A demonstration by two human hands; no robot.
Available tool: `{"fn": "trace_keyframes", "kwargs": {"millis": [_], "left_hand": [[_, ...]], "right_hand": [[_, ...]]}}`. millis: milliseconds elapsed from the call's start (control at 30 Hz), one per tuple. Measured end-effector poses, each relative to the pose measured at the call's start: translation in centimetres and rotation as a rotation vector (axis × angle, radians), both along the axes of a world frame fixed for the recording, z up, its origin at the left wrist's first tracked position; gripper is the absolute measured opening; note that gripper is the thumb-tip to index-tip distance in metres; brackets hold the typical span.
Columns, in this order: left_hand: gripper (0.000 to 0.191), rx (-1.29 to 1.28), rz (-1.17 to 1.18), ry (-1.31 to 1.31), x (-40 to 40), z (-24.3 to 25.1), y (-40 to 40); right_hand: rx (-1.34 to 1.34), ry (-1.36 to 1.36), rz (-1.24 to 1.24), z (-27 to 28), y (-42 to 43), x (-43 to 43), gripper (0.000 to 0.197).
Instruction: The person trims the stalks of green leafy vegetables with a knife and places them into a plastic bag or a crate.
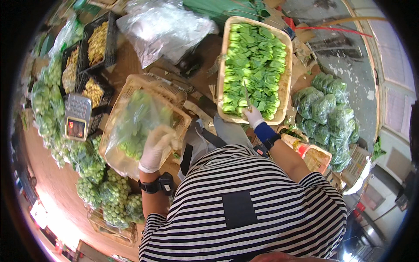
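Observation:
My right hand [252,115], in a white glove, grips a knife [246,93] by its near end, with the thin blade over leafy greens. These bok choy [253,65] lie packed in rows in a pale plastic crate [288,78]. My gloved left hand [158,144] is blurred, its fingers bent at the right edge of a clear plastic bag [131,131] with greens inside; whether it holds the film cannot be told. The bag lies in a tan plastic basket [113,114].
A digital scale [78,114] stands left of the basket, by black crates [113,36] of small yellowish produce. Bagged greens [45,108] line the left side; more bags of greens [330,114] are piled at right. Clear plastic sheeting [167,29] lies at the top.

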State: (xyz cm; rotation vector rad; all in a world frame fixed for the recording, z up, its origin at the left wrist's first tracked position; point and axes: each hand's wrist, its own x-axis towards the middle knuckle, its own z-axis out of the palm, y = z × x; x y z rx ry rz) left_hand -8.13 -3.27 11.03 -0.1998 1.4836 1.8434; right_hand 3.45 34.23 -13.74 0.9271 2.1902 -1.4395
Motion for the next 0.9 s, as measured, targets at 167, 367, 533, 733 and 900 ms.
{"fn": "trace_keyframes", "kwargs": {"millis": [167,367,533,733,900], "left_hand": [[0.013,-0.025,-0.206,-0.076,-2.1,-2.7,9.6],[0.018,-0.222,-0.048,-0.117,-2.0,-10.0,17.0],[0.021,-0.269,0.031,-0.253,1.1,-12.8,19.0],[0.022,-0.418,0.155,-0.290,5.7,-12.4,18.2],[0.020,-0.521,0.220,-0.298,9.1,-13.6,15.6]], "right_hand": [[0.046,-0.130,-0.243,2.6,5.2,3.0,0.026],[0.160,-0.046,-0.302,-2.3,11.9,0.5,0.032],[0.167,0.101,0.118,-5.7,13.5,-10.7,0.038],[0.486,0.236,0.518,-9.6,9.8,-25.1,0.050],[0.774,0.274,0.545,-15.2,9.1,-28.0,0.037]]}}
